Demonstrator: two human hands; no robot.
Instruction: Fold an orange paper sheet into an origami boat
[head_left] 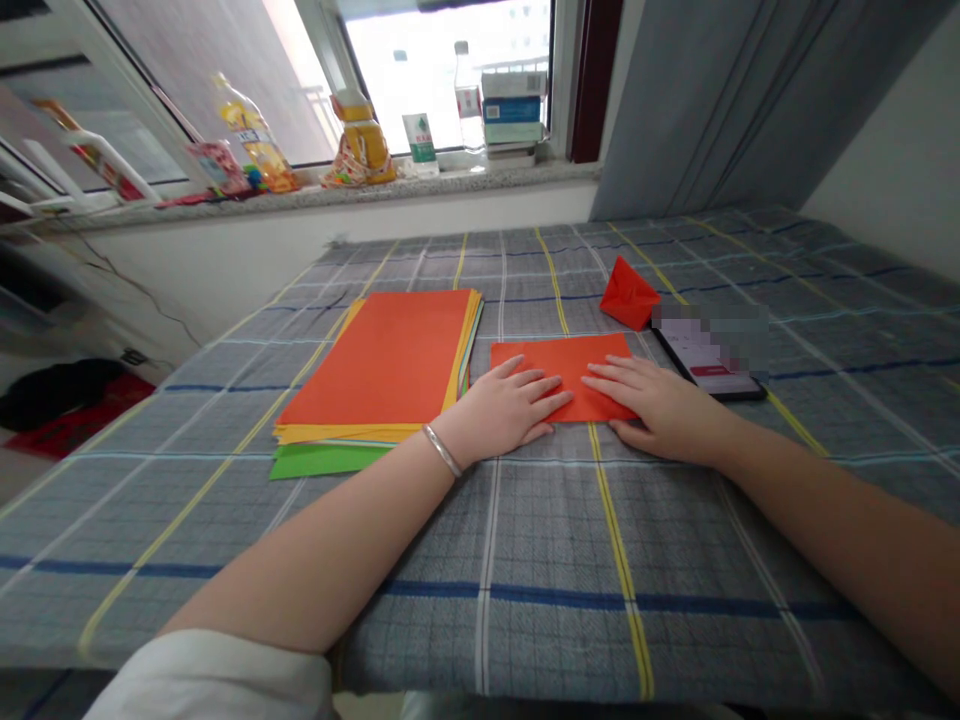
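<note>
Orange-red paper [568, 360] lies flat on checked cloth [555, 540], between stack of coloured sheets [382, 360] and phone [709, 365]. Long axis runs left to right; far edge shows whole. Left hand [514, 408] hides near-left corner, right hand [656, 405] covers part of right end. Both grips palm down, fingers extended, slightly apart. Single layer or folded: cannot tell. Folds of small red paper piece [630, 296] hard to make out. Phone's upper part pixelated. Right forearm [840, 505] cut off by frame.
</note>
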